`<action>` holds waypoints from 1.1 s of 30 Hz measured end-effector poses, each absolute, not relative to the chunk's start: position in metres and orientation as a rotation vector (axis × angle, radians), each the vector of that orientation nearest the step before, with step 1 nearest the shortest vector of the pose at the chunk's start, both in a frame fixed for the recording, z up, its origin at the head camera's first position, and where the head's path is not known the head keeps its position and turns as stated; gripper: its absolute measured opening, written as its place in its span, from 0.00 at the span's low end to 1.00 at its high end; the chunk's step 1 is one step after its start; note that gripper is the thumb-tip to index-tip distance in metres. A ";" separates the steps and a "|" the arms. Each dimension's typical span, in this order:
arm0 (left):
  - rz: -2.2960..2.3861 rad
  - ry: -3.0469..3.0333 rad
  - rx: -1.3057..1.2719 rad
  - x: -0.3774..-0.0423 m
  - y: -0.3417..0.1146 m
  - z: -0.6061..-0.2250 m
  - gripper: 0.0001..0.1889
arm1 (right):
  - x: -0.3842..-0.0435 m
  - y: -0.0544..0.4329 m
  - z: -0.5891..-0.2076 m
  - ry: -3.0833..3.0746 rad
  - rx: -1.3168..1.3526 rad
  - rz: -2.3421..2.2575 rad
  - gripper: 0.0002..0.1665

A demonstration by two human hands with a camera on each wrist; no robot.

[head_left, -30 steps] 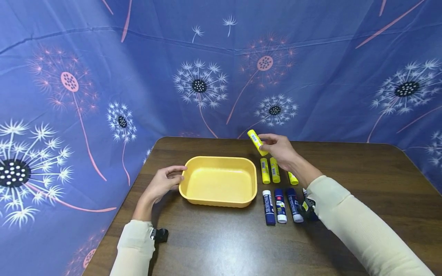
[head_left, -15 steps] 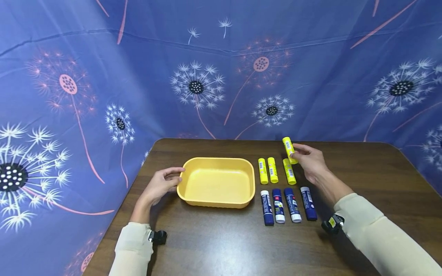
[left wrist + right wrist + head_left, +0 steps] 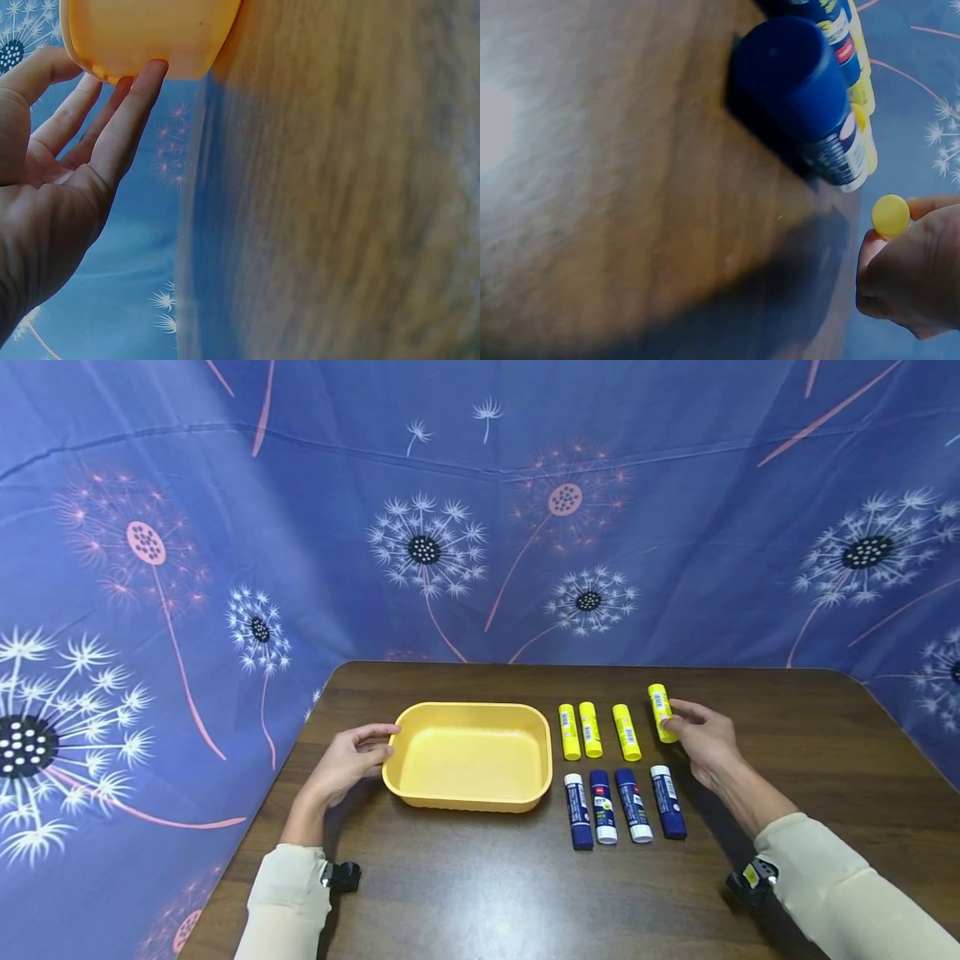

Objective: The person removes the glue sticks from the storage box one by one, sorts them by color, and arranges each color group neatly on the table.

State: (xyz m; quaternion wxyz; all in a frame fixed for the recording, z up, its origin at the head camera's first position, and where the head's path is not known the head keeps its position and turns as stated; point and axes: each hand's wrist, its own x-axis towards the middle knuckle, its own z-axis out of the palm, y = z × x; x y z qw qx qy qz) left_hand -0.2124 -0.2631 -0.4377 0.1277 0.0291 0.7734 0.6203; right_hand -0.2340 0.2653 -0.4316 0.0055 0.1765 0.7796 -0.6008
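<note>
My right hand [image 3: 708,743] pinches a yellow glue stick [image 3: 660,713] between thumb and fingers, at the right end of a row of yellow glue sticks. In the right wrist view only the round yellow end [image 3: 891,216] of the held stick shows. Left of it lies another yellow glue stick [image 3: 627,732]; two more, including one [image 3: 590,729], lie nearer the tray. My left hand [image 3: 352,760] touches the left end of a yellow plastic tray [image 3: 468,803]. In the left wrist view its extended fingers [image 3: 124,124] rest against the tray's outer wall [image 3: 150,37].
Several dark blue and white glue sticks, one of them [image 3: 667,802] below my right hand, lie in a front row on the brown wooden table [image 3: 480,885]. A blue dandelion-patterned cloth [image 3: 480,510] hangs behind the table.
My right hand has carried the yellow glue stick rightward past the other yellow sticks, then lower toward the row's right end. My left hand stays at the tray.
</note>
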 end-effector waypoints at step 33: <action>1.788 2.289 0.084 -0.211 -0.271 -0.438 0.24 | -0.223 0.250 -0.450 2.761 0.689 -1.439 0.32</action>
